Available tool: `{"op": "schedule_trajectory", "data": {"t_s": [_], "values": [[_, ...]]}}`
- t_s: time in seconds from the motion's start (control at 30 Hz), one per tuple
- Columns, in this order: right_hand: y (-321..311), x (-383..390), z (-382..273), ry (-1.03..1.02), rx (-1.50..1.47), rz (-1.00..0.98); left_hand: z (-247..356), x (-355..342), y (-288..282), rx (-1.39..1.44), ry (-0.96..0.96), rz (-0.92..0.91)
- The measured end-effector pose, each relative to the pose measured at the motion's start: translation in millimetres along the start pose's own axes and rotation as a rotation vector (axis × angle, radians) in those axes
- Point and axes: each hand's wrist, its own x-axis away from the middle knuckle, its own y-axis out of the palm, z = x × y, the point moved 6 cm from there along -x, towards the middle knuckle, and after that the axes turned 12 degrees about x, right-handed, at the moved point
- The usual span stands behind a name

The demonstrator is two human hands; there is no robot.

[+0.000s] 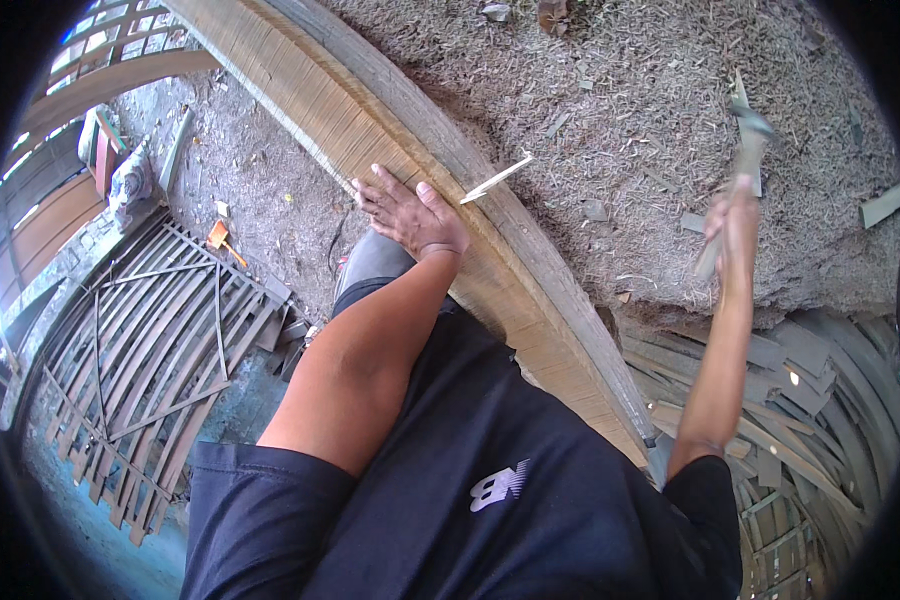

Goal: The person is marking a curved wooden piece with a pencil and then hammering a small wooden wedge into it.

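Note:
My left hand [410, 212] lies flat on the sawn face of a long, thick timber beam [370, 125], its fingers spread and holding nothing. The beam runs slantwise from the upper left to the lower right and has a grey, rough outer edge. A pale wood splinter [498, 178] sticks out over that edge, close to my left hand. Out to the right, apart from the beam, my right hand [734, 220] is closed round the wooden handle of a hatchet-like tool [753, 130]. Motion blurs its metal head, so the exact shape is unclear.
Wood shavings cover the ground [620, 100] beyond the beam. A slatted wooden panel [160, 350] lies at the left, near a small orange tool [225, 240]. Stacked wood strips [820, 400] fill the lower right. A loose offcut [884, 204] lies at the far right.

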Motion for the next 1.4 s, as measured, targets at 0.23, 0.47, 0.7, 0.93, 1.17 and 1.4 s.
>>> {"op": "schedule_trajectory", "data": {"t_s": [0.23, 0.47, 0.7, 0.93, 1.17, 1.4], "values": [[11.6, -24.1, 69.6, 0.106, 0.156, -0.168, 0.7, -0.9, 1.3, 0.005, 0.023, 0.027], [11.1, -28.9, 62.2, -0.006, 0.117, -0.05, 1.0, 0.5, 1.5, -0.018, 0.014, 0.007], [36.6, 1.8, 14.2, -0.092, -0.044, 0.01, 3.9, 1.5, -1.7, 0.024, 0.054, 0.04], [-12.5, 4.4, -42.7, -0.234, -0.121, 0.196, 1.2, -2.4, -1.4, 0.003, 0.058, 0.024], [22.4, -10.5, 62.1, -0.04, -0.014, -0.017, 0.1, -0.2, 0.1, 0.014, 0.052, 0.016], [15.7, -4.0, 45.5, -0.078, -0.075, 0.086, -0.4, 0.3, 0.3, 0.013, 0.054, 0.009]]}}
